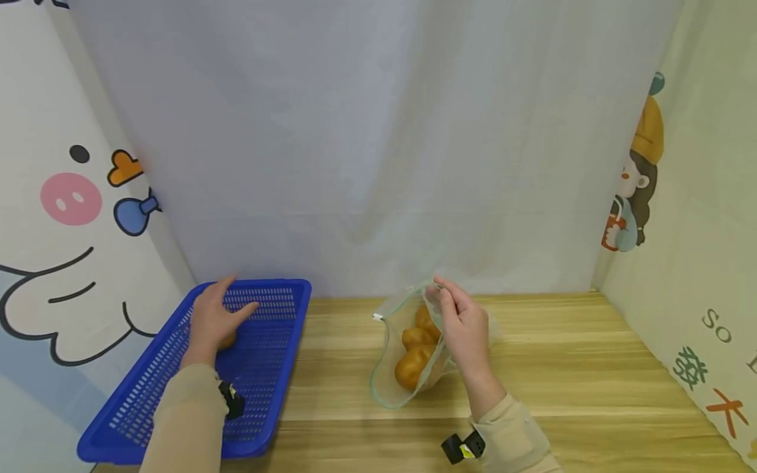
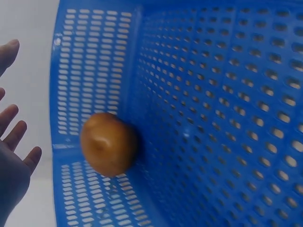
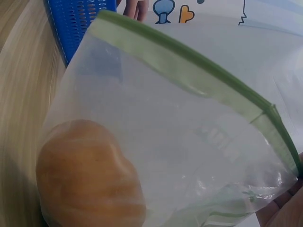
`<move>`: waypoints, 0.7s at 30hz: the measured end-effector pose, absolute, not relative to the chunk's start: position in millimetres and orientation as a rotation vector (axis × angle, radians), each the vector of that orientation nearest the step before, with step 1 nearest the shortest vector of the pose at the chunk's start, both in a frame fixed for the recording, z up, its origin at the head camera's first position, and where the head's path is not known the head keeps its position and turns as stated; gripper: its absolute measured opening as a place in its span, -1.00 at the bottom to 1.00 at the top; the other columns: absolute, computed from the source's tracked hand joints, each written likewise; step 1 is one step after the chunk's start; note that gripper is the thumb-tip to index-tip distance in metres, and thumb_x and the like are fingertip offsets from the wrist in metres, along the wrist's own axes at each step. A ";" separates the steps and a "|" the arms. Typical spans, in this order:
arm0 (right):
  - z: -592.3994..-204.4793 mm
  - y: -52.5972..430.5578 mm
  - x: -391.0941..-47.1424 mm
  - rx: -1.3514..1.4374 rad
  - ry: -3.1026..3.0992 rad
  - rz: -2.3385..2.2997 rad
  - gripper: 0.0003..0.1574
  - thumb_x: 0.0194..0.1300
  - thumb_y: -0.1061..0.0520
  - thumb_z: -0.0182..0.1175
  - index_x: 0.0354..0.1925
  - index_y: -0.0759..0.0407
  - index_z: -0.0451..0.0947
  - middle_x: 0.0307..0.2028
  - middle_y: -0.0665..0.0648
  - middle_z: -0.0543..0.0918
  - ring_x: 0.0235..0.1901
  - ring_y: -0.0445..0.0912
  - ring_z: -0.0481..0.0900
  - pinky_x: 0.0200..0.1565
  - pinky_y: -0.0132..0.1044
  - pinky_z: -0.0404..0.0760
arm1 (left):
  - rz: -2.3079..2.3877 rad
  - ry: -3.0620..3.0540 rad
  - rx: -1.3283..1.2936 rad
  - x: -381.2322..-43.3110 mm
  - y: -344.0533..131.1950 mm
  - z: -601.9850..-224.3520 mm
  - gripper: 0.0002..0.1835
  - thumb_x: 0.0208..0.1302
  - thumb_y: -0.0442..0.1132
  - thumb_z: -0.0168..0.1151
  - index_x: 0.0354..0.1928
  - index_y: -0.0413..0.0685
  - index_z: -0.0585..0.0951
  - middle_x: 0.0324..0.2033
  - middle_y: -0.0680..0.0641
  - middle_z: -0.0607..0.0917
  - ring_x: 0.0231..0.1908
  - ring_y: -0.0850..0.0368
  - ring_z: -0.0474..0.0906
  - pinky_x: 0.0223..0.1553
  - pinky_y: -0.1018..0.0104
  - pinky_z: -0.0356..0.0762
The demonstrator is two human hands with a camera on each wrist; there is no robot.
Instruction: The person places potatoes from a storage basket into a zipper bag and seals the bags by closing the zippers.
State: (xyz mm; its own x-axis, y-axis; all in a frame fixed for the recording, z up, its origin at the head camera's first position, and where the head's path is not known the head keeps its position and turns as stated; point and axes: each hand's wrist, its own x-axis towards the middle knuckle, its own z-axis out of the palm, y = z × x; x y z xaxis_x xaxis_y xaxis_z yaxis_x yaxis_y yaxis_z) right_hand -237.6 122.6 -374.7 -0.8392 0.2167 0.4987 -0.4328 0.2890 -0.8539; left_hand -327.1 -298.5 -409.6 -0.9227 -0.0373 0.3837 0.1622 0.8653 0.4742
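My left hand (image 1: 211,320) is over the far left part of a blue basket (image 1: 304,315), fingers and thumb spread, holding nothing. A round, shiny brown bread roll (image 2: 108,144) sits in the basket's corner; in the head view the hand partly hides it. The left wrist view shows the fingers apart from the roll. My right hand (image 1: 467,332) pinches the rim of a clear zip bag (image 1: 384,381), whose mouth gapes toward me. Several brown rolls (image 1: 414,366) lie inside the bag. Green strips (image 3: 189,54) edge its mouth in the right wrist view.
Basket and bag are on a wooden table (image 1: 544,368). A pale curtain (image 1: 378,131) hangs behind it, with printed panels at the left (image 1: 65,263) and right (image 1: 686,263). The basket's raised rim surrounds its roll.
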 end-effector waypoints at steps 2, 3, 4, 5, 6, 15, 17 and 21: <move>-375.0 122.3 -237.3 0.192 -2.029 1.588 -0.62 0.55 0.18 -0.02 0.18 0.26 0.58 -0.05 0.21 0.72 -0.05 0.05 0.70 -0.69 -0.40 0.20 | -0.724 -2.690 -0.063 -327.0 -302.6 -413.9 -0.13 0.25 0.02 0.35 0.43 -0.33 0.24 0.35 -0.48 0.26 0.34 -0.47 0.10 0.31 -0.38 0.01; -375.1 122.1 -237.2 0.192 -2.029 1.586 -0.62 0.55 0.18 -0.01 0.18 0.26 0.58 -0.05 0.20 0.72 -0.05 0.05 0.70 -0.68 -0.40 0.21 | -0.726 -2.713 -0.050 -326.7 -304.2 -416.0 -0.10 0.25 0.05 0.35 0.44 -0.33 0.22 0.36 -0.48 0.23 0.35 -0.48 0.07 0.31 -0.39 -0.02; -375.1 122.1 -237.3 0.194 -2.028 1.581 -0.62 0.55 0.19 -0.01 0.17 0.26 0.59 -0.05 0.20 0.72 -0.05 0.04 0.70 -0.65 -0.43 0.26 | -0.727 -2.732 -0.048 -326.6 -305.7 -417.9 -0.08 0.24 0.06 0.35 0.45 -0.33 0.19 0.37 -0.48 0.21 0.36 -0.48 0.04 0.32 -0.40 -0.06; -375.5 121.9 -237.4 0.196 -2.029 1.577 -0.62 0.55 0.19 -0.01 0.17 0.26 0.59 -0.05 0.20 0.72 -0.05 0.04 0.70 -0.61 -0.46 0.32 | -0.728 -2.750 -0.049 -326.4 -307.2 -420.0 -0.06 0.23 0.07 0.35 0.46 -0.34 0.17 0.38 -0.49 0.18 0.37 -0.48 0.02 0.32 -0.41 -0.10; -375.9 121.8 -237.4 0.198 -2.029 1.575 -0.62 0.55 0.19 -0.01 0.17 0.25 0.59 -0.05 0.20 0.72 -0.04 0.04 0.69 -0.59 -0.45 0.34 | -0.716 -2.765 -0.054 -325.9 -308.3 -422.0 -0.03 0.22 0.09 0.36 0.46 -0.35 0.16 0.39 -0.50 0.17 0.37 -0.49 0.00 0.32 -0.42 -0.13; -377.4 121.6 -238.5 0.193 -2.036 1.538 -0.63 0.54 0.18 0.00 0.15 0.26 0.60 -0.06 0.20 0.73 -0.56 -0.09 0.57 -0.68 -0.37 0.22 | -0.596 -2.929 -0.046 -321.9 -319.4 -440.4 0.09 0.15 0.21 0.37 0.49 -0.32 0.10 0.41 -0.52 0.05 0.31 -0.66 -0.08 0.17 -0.62 -0.09; -377.6 122.1 -238.8 0.192 -2.039 1.537 -0.63 0.55 0.17 0.00 0.14 0.27 0.61 -0.06 0.22 0.73 -0.70 -0.19 0.39 -0.68 -0.38 0.21 | -0.586 -2.963 -0.056 -320.2 -322.3 -443.1 0.10 0.15 0.22 0.36 0.49 -0.31 0.08 0.41 -0.52 0.03 0.30 -0.67 -0.10 0.19 -0.60 -0.10; -377.8 123.1 -239.3 0.190 -2.041 1.541 -0.62 0.55 0.16 0.00 0.14 0.29 0.61 -0.06 0.24 0.72 -0.77 -0.26 0.15 -0.67 -0.39 0.21 | -0.553 -3.019 -0.070 -319.1 -325.8 -447.5 0.14 0.10 0.26 0.37 0.50 -0.27 0.07 0.42 -0.52 -0.01 0.31 -0.67 -0.13 0.19 -0.60 -0.11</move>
State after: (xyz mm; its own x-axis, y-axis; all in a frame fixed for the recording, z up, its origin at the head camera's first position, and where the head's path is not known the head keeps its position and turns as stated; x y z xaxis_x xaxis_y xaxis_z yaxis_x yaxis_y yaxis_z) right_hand -239.3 123.1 -377.8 -0.8277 0.2193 0.5165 -0.4366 0.3265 -0.8383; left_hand -319.1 -325.8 -447.5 -0.9964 0.0321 0.0787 0.0579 0.9342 0.3519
